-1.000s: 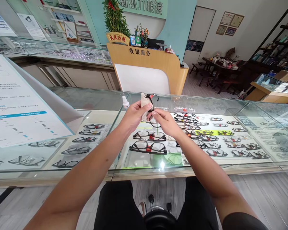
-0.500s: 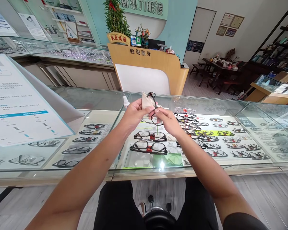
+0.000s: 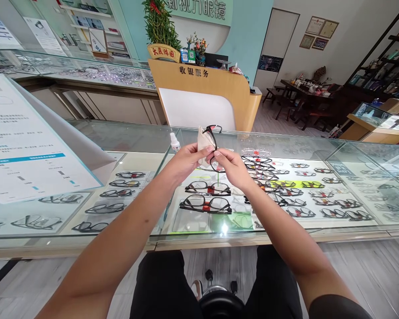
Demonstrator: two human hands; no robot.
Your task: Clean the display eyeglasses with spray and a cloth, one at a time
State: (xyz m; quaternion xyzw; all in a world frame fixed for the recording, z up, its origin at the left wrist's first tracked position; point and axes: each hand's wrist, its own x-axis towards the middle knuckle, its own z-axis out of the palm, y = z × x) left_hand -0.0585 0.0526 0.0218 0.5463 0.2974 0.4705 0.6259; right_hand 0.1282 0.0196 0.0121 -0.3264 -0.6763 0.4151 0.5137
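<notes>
Above the glass counter, a pair of black-framed eyeglasses (image 3: pixel 214 131) is held tilted, one lens up and the other down. My left hand (image 3: pixel 189 160) is closed on a pale cleaning cloth (image 3: pixel 204 141), which is pressed against the upper lens. Around the frame near its bridge, the fingers of my right hand (image 3: pixel 231 165) are pinched. A small white spray bottle (image 3: pixel 174 142) stands just beyond my left hand. Below my hands, two black eyeglasses with red tags (image 3: pixel 206 204) lie one in front of the other.
Several rows of eyeglasses (image 3: pixel 299 212) fill the display case on the right, with more on the left. A large folded printed card (image 3: pixel 36 146) stands at the left. Beyond the counter is a wooden reception desk (image 3: pixel 199 77). A black stool (image 3: pixel 221 305) sits between my legs.
The eyeglasses have turned slightly, so the upper rim shows more openly. The cloth and my left hand have shifted a little, and the spray bottle is less covered.
</notes>
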